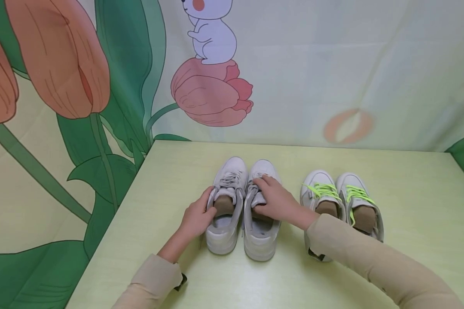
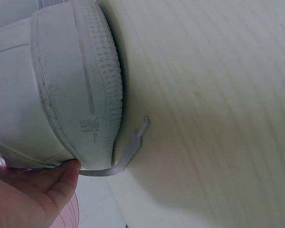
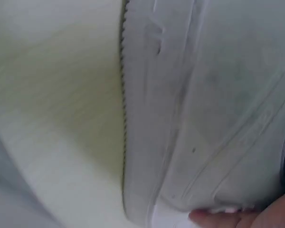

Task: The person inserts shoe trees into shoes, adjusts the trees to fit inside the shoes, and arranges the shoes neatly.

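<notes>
Two white-grey sneakers with grey laces stand side by side on the table, toes pointing away. My left hand (image 1: 197,216) grips the outer side of the left sneaker (image 1: 221,244) at its collar, the thumb by the opening. A brown insert (image 1: 224,205) shows inside that shoe. My right hand (image 1: 280,204) holds the right sneaker (image 1: 260,249), thumb at the opening and fingers over the laces, hiding part of them. In the left wrist view a loose grey lace end (image 2: 130,149) lies beside the sole, near my fingertips. The right wrist view shows the sneaker's side (image 3: 218,118) up close.
Right of the held pair stand two white sneakers with neon green laces, a left one (image 1: 318,177) and a right one (image 1: 349,180), partly behind my right sleeve (image 1: 355,249). The pale yellow-green table (image 1: 255,287) ends at a tulip-printed backdrop (image 1: 294,86).
</notes>
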Available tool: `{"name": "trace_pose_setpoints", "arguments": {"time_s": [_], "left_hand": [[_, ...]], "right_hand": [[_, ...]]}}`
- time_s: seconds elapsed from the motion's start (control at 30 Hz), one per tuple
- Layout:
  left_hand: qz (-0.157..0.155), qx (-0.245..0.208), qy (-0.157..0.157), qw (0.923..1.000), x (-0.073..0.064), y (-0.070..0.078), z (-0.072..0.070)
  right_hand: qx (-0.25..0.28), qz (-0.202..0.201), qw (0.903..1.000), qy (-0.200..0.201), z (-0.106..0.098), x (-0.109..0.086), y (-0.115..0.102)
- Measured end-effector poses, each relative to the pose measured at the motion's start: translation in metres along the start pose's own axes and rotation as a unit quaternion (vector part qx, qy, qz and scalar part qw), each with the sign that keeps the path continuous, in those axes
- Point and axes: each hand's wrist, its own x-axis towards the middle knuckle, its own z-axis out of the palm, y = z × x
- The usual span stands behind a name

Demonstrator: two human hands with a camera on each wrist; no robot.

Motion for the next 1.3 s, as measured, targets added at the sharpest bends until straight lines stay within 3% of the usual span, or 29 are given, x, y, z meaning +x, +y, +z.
{"name": "trace_pose_setpoints", "arguments": {"time_s": [0.23,0.9,1.07,1.3], "left_hand": [[0.0,0.002,0.003,1.0,0.001,0.002,0.001],[-0.001,0.003,0.007,1.0,0.001,0.004,0.001],[-0.014,-0.001,0.004,0.9999,0.0,0.003,0.001],[-0.021,-0.017,-0.005,0.9996,0.0,0.001,0.0]], "right_hand": [[-0.018,0.047,0.9983,0.029,0.007,0.002,-0.011],[-0.052,0.056,0.9968,0.022,0.011,-0.002,-0.017],[-0.024,0.039,0.9987,0.022,0.009,-0.003,-0.01],[0.077,-0.001,0.997,0.007,-0.01,-0.012,-0.001]]}}
